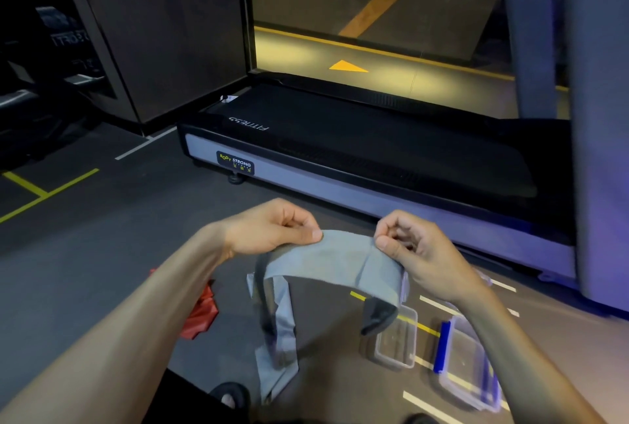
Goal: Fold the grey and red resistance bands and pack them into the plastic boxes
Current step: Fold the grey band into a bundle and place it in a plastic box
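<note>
- While both hands hover above the gym floor (102, 253), the grey resistance band (343, 262) stretches flat between them, apparently so a fold can be lined up.
- Left hand (272, 228) pinches one end of the held span, right hand (418, 250) pinches the other; they're apart, each clamped on the band.
- Loose lengths dangle towards the floor.
- Red resistance band (200, 316) lies crumpled below the left forearm, untouched.
- Two clear plastic boxes (398, 342) wait open beneath the right wrist, one with blue clips (442, 347), close for packing.
- Treadmill (374, 151) sits behind.

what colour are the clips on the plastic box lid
Blue; the clip on the lid shows clearly in the head view.
</note>
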Action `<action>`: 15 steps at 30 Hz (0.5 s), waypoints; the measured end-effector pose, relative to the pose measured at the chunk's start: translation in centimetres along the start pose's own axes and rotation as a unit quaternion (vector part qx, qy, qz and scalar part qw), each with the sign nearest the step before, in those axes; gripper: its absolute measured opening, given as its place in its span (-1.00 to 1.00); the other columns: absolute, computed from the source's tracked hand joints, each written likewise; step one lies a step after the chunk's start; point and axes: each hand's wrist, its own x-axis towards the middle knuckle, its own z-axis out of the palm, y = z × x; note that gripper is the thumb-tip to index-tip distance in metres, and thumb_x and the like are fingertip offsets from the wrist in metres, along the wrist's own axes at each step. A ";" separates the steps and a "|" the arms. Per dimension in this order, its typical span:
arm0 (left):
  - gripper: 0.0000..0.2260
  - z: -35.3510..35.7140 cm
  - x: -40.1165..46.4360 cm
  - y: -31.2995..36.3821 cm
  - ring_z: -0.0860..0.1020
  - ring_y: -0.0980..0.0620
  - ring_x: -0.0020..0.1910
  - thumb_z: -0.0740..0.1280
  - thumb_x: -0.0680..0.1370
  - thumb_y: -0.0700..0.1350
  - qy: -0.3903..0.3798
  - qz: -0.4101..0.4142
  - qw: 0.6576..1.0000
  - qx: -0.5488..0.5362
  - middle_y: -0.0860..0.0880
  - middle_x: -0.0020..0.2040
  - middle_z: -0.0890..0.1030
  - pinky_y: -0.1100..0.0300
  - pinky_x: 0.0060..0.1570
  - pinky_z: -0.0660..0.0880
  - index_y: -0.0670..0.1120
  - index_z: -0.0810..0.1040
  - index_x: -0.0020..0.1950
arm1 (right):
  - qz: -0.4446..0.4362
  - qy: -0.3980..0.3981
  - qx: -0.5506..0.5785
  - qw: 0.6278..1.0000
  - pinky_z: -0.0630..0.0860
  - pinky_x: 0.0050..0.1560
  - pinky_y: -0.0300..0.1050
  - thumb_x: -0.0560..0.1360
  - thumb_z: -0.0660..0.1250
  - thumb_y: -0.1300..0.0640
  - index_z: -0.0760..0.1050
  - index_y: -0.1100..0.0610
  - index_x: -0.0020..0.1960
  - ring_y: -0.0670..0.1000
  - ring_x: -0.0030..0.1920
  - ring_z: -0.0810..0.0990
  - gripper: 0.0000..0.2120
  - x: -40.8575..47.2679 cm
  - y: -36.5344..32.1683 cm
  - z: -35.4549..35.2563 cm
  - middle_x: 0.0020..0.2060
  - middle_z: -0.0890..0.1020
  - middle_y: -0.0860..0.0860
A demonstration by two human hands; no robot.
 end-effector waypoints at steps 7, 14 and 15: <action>-0.83 0.6 0.1 0.4 0.49 0.23 -0.34 0.33 0.65 -0.18 -0.023 0.019 0.999 0.019 0.12 -0.31 0.60 0.40 -0.29 0.39 -0.09 0.64 -0.12 | 0.013 -0.071 0.035 0.997 0.51 0.27 -0.13 0.62 0.33 0.29 0.52 0.24 -0.03 -0.05 0.26 0.61 -0.95 -0.5 -0.3 0.2 0.23 0.64 -0.05; -0.69 1.0 0.6 -1.1 0.45 0.00 -0.26 0.35 0.52 0.24 -0.018 0.005 0.980 0.197 -0.23 -0.20 0.61 -0.09 -0.15 0.48 0.00 0.65 -0.09 | -0.012 -0.125 0.084 0.989 0.48 0.34 -0.14 0.59 0.35 0.27 0.55 0.27 -0.02 -0.03 0.40 0.51 -0.95 -0.6 -2.6 0.3 0.39 0.53 -0.05; -0.70 1.1 0.6 -1.0 0.46 0.03 -0.27 0.34 0.53 0.23 -0.020 0.011 0.976 0.216 -0.21 -0.19 0.62 -0.11 -0.12 0.51 0.01 0.65 -0.08 | -0.015 -0.119 0.090 0.989 0.48 0.34 -0.15 0.59 0.35 0.28 0.55 0.28 -0.02 -0.04 0.41 0.50 -0.95 -0.5 -2.7 0.5 0.40 0.52 -0.03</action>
